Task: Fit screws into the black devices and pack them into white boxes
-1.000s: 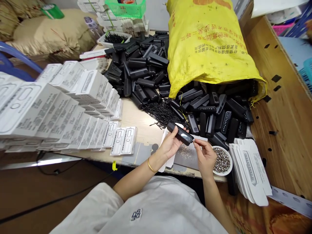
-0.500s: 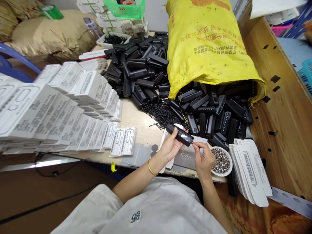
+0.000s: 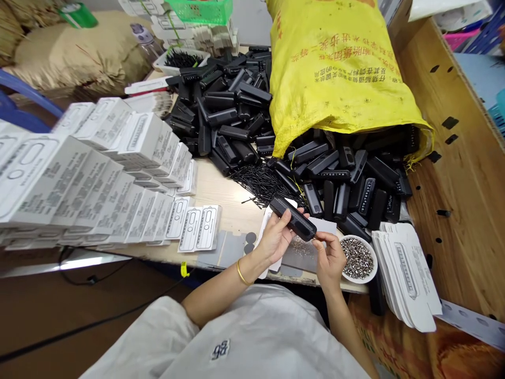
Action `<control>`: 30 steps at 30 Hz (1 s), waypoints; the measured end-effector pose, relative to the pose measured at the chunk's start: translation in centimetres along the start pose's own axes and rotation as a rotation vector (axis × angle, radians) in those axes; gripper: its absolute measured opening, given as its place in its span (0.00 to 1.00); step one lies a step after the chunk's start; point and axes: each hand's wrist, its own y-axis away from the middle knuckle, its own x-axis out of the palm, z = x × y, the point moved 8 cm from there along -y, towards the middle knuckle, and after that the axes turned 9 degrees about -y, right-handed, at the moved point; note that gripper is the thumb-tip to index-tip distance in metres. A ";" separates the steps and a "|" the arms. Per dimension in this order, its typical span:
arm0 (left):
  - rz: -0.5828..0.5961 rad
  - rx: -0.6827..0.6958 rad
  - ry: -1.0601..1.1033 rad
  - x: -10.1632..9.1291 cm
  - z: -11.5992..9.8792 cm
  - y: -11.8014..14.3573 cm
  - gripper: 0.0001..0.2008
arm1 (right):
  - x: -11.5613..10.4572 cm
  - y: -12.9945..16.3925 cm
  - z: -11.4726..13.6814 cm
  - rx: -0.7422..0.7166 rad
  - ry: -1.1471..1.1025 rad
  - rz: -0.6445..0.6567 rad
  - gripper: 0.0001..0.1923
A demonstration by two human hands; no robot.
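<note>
My left hand (image 3: 276, 237) grips a long black plastic case (image 3: 292, 218) just above the table's front edge, its textured side up. My right hand (image 3: 330, 255) pinches the case's right end with thumb and fingers; I cannot tell whether a small part sits between the fingertips. Right beside that hand stands a white bowl (image 3: 357, 258) full of small metal pieces. Under the hands lies a grey card (image 3: 302, 252) with several loose metal bits on it.
A yellow sack (image 3: 335, 73) spills black cases (image 3: 355, 184) across the table; another heap of black cases (image 3: 224, 116) lies behind. Thin black pins (image 3: 262, 181) are scattered mid-table. White boxes (image 3: 90, 168) are stacked at left, flat white cartons (image 3: 406, 279) at right. A wooden board (image 3: 461, 173) borders the right.
The case has been rolled in my left hand: its glossy window face no longer shows and the textured side is up. My right hand stays at its right end.
</note>
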 end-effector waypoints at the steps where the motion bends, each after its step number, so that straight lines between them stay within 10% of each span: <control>1: 0.055 0.060 -0.073 0.4 -0.3 0.5 0.19 | -0.7 0.0 -0.3 0.028 -0.040 -0.029 0.09; 6: 0.538 0.317 -0.923 4.8 3.7 2.2 0.10 | -6.3 -0.4 0.0 0.036 -0.018 -0.301 0.10; 11: 0.295 0.185 -1.406 4.4 6.8 -1.5 0.20 | -6.8 -2.2 2.9 -0.084 0.186 -0.143 0.08; 16: 0.143 0.441 -1.566 2.2 2.8 -0.4 0.34 | 0.3 -4.7 3.6 -0.155 0.338 0.268 0.07; 21: -0.131 0.451 -1.790 -5.1 -0.8 1.4 0.37 | 9.7 -5.6 0.4 -0.161 0.610 0.648 0.13; 25: -0.160 0.289 -1.795 -8.3 -0.9 0.7 0.44 | 11.2 -7.0 -2.3 -0.033 0.791 0.675 0.13; 30: -0.081 0.313 -1.723 -7.2 -1.2 0.0 0.45 | 10.8 -7.1 -2.1 -0.118 0.711 0.761 0.10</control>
